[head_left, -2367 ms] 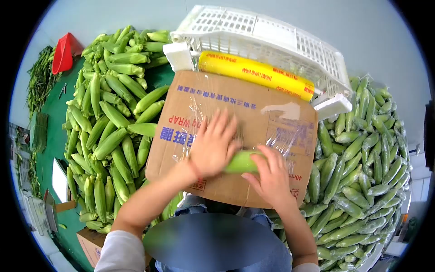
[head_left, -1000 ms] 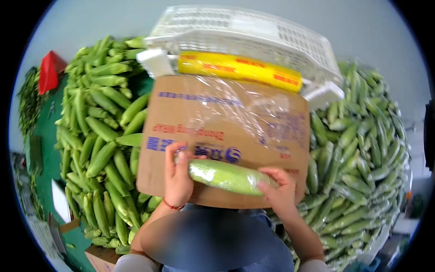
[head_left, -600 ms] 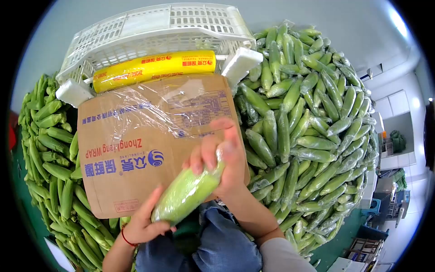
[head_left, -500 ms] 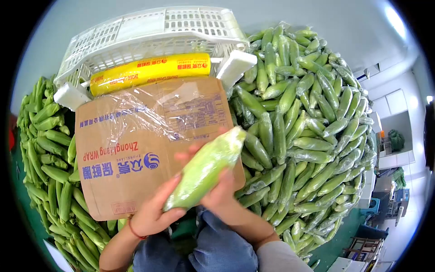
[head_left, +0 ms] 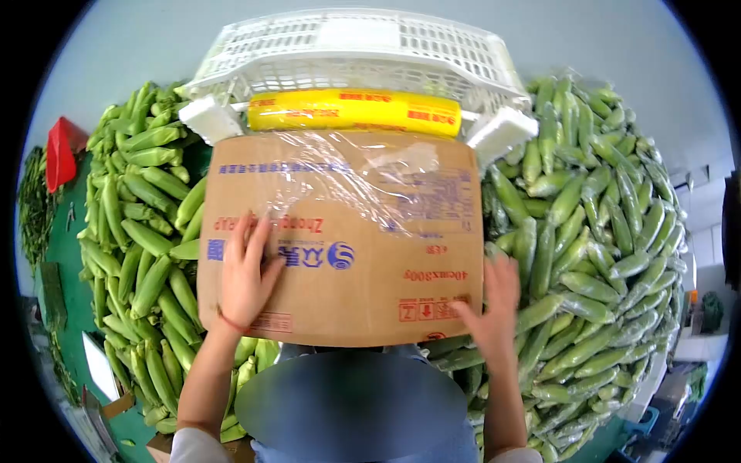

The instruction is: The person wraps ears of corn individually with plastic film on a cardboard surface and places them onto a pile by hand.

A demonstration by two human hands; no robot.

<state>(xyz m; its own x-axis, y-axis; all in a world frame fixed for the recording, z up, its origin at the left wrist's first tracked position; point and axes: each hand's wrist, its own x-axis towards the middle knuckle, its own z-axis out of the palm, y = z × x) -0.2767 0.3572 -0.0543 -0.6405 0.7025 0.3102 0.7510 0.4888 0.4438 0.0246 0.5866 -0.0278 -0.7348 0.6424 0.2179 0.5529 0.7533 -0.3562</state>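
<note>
Left hand (head_left: 248,279): fingers a little apart, thumb spread, over the left part of the brown printed cardboard box (head_left: 355,297); contact pressure cannot be told. Right hand (head_left: 495,305): blurred, thumb apart from fingers, at the box's right edge beside the heap of clear-wrapped green corn cobs (head_left: 567,202). Box print reads upside down: blue 众亮 with round swirl logo (head_left: 340,255), red "Zho…" and "…RAP" interrupted by left hand, red "40cm…" near right. Crinkled transparent film (head_left: 347,185) across the box's far half. Beyond: yellow film roll (head_left: 355,110), red lettering blurred; white plastic crate (head_left: 359,32). Unwrapped green-husked corn cobs (head_left: 147,238) heaped left.
</note>
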